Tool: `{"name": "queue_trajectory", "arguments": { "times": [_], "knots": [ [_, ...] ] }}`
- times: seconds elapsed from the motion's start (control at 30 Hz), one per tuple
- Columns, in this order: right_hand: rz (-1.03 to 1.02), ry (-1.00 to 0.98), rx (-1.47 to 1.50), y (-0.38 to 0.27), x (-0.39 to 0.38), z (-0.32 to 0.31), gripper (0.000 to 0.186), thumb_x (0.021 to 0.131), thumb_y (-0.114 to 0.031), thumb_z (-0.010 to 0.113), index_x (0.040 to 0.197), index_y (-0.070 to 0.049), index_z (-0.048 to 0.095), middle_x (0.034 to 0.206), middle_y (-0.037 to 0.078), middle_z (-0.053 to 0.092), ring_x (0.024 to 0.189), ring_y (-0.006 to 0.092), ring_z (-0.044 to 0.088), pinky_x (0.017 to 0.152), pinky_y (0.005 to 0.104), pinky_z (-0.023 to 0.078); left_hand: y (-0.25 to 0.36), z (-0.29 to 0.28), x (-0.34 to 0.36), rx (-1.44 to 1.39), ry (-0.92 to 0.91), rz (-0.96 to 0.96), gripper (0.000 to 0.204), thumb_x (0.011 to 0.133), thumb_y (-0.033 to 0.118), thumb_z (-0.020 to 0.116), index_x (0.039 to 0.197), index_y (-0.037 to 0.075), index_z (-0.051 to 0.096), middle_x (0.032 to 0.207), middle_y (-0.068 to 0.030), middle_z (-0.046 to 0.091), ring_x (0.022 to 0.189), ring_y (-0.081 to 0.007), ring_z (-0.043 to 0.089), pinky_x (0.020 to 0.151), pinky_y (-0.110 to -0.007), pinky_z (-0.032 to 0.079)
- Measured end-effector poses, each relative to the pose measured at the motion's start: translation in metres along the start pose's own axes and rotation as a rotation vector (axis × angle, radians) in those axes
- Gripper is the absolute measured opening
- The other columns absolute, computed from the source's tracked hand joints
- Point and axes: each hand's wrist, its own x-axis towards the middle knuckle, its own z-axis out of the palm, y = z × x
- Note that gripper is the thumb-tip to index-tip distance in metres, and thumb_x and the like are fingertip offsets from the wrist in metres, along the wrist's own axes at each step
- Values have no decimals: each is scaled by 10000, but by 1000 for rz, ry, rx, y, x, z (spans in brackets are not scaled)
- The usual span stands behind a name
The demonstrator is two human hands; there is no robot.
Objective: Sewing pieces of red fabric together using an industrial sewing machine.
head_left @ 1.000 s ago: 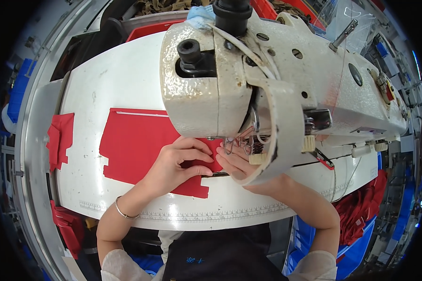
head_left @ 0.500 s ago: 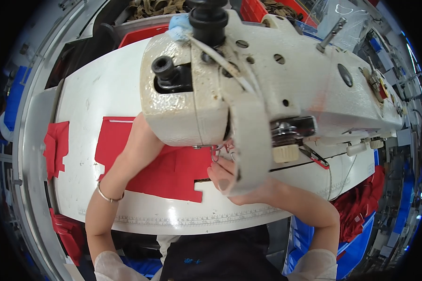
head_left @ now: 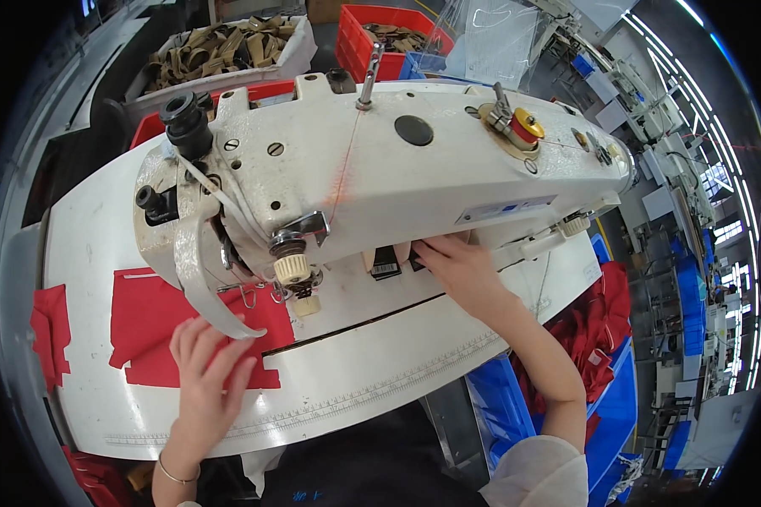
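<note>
Red cloth [head_left: 148, 313], long axis L–R, under my L hand [head_left: 207, 372], unclenched; R hand [head_left: 458, 266] near blk tag [head_left: 385, 257], can't tell grip.

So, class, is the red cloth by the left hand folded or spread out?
Mostly spread out: the red cloth lies largely flat on the white table, its notched outline showing.

A white table [head_left: 338, 372], with a ruler scale [head_left: 372, 392] along its near edge, carries a sewing machine [head_left: 397, 169] toward its far edge. A large red fabric panel [head_left: 156, 325] lies toward the left, a smaller red piece [head_left: 52, 338] at the left edge, and black labels [head_left: 385, 257] beneath the machine's arm.
</note>
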Motion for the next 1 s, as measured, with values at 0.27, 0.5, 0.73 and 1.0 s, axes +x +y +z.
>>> {"name": "queue_trajectory", "arguments": {
  "times": [0.27, 0.5, 0.73, 1.0],
  "knots": [
    [-20, 6, 85, 21, -9, 20, 171, 751, -84, 621, 915, -39, 640, 933, 85, 664, 611, 249, 617, 548, 364, 509, 39, 9, -29, -334, -77, -14, 214, 737, -2, 662, 946, 41, 679, 1096, -94, 620, 1102, -300, 511, 933, -408, 394],
    [192, -50, 207, 4, 1, 1, 71, 809, -108, 624, 818, -40, 643, 780, 90, 648, 628, 293, 602, 545, 375, 483, 48, 26, -27, -842, -219, -161, 176, 850, 32, 589, 997, 26, 686, 1081, -105, 647, 1077, -262, 531, 903, -358, 432],
    [-367, 37, 304, -134, -36, -25, 406, 605, -47, 626, 1004, 10, 667, 1065, 153, 662, 592, 113, 587, 451, 243, 416, 83, 55, -13, -1886, -229, -882, 340, 1017, 178, 378, 1268, -32, 472, 1140, -142, 616, 1073, -232, 586, 966, -361, 459],
    [-53, 88, 15, -34, 11, 24, 316, 725, -73, 631, 1028, 16, 623, 1036, 127, 650, 637, 186, 605, 517, 275, 468, 60, 47, -15, -1933, -121, -850, 247, 993, 151, 434, 1173, -4, 504, 959, -121, 637, 811, -179, 602, 762, -324, 518]
  ]
}}
